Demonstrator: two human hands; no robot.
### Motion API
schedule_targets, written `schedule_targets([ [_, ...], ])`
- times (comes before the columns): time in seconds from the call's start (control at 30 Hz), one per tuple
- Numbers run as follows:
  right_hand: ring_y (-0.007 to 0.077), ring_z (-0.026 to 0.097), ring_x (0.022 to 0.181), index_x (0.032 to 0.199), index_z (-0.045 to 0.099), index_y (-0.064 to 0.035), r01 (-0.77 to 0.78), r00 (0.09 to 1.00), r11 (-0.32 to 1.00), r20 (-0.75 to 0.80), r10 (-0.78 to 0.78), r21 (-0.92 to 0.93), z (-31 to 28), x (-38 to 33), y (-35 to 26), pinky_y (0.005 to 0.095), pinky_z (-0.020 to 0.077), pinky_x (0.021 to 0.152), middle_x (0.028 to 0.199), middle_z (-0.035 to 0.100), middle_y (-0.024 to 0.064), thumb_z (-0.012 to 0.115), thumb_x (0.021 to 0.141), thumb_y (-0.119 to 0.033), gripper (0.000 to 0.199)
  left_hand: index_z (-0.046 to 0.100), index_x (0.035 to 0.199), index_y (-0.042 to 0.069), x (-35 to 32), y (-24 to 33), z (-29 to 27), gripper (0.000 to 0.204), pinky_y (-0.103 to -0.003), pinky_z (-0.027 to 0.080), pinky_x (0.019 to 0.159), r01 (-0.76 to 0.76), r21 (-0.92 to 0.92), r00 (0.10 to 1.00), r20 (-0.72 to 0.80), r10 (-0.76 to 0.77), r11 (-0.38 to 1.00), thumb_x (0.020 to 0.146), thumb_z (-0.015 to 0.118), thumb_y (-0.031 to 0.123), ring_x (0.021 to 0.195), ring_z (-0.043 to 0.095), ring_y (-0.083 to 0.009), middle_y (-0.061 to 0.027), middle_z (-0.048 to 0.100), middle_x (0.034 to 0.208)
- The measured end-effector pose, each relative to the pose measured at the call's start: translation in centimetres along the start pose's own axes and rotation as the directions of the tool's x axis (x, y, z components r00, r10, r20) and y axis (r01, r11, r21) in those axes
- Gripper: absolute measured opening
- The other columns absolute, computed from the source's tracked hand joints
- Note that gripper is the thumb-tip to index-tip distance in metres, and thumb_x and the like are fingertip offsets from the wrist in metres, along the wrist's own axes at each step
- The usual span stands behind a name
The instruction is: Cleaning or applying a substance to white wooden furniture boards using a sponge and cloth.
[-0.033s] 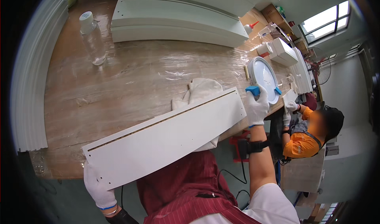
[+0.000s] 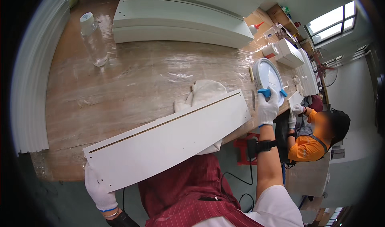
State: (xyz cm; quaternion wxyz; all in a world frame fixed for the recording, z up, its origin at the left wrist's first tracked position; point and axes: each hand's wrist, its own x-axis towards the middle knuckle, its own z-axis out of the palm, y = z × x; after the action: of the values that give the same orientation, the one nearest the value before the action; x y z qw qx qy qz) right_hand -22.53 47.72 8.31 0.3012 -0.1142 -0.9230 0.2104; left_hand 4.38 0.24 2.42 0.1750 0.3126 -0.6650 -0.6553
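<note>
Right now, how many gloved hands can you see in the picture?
4. The person's left hand grips the white panel's lower-left end; their right hand holds a blue tool. A co-worker's two gloved hands are at the table's right edge.

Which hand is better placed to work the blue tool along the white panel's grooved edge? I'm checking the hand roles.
Right. The right hand already grips the blue tool by the white panel's far end, while the left hand holds its near corner.
</note>
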Motion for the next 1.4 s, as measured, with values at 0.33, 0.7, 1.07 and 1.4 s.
schedule_targets([
  [0.33,0.0412,0.055,0.125,0.132,0.057,-0.0002,0.255,0.959,0.789,0.044,-0.279,-0.559,-1.0,6.1,17.9,0.0443,0.0427,0.105,0.136,0.056,0.0266,0.062,0.095,-0.031,0.048,0.050,0.134,-0.008,0.4,1.2,1.0,0.047,-0.036,0.048,0.097,0.163,-0.464,0.980,0.181,-0.087,0.871,0.097,0.057,0.020,0.113,0.062,-0.0249,-0.0164,0.062,0.125],
  [0.7,0.0376,0.046,0.135,0.134,0.056,-0.0014,0.217,0.790,0.955,0.537,-0.295,0.205,-0.4,-8.8,-5.7,0.0428,0.0401,0.110,0.146,0.045,0.0255,0.077,0.078,-0.023,0.064,0.042,0.140,-0.008,-3.5,2.0,-6.1,0.053,-0.041,0.048,0.103,-0.042,-0.552,0.995,-0.102,-0.017,0.833,0.098,0.058,0.021,0.119,0.060,-0.0275,-0.0185,0.057,0.133],
  [1.07,0.0210,0.065,0.089,0.111,0.063,0.0028,-0.326,0.660,0.657,0.661,-0.356,0.680,-7.9,-7.1,-8.5,0.0332,0.0536,0.082,0.108,0.067,0.0119,0.064,0.080,-0.008,0.033,0.050,0.133,-0.007,-3.0,0.2,-3.9,0.040,-0.036,0.053,0.096,0.125,-0.707,0.991,0.064,-0.113,0.696,0.098,0.055,0.012,0.110,0.065,-0.0225,-0.0160,0.064,0.122],
  [1.4,0.0401,0.044,0.131,0.121,0.065,-0.0067,0.643,0.512,0.647,0.398,-0.761,0.410,8.8,-14.9,-19.0,0.0512,0.0363,0.109,0.141,0.049,0.0194,0.069,0.082,-0.030,0.046,0.041,0.148,0.003,-4.3,-0.2,-1.7,0.087,-0.038,0.043,0.108,0.347,-0.856,0.929,0.260,-0.261,0.383,0.099,0.018,0.072,0.130,0.053,-0.0229,-0.0115,0.055,0.139],
])
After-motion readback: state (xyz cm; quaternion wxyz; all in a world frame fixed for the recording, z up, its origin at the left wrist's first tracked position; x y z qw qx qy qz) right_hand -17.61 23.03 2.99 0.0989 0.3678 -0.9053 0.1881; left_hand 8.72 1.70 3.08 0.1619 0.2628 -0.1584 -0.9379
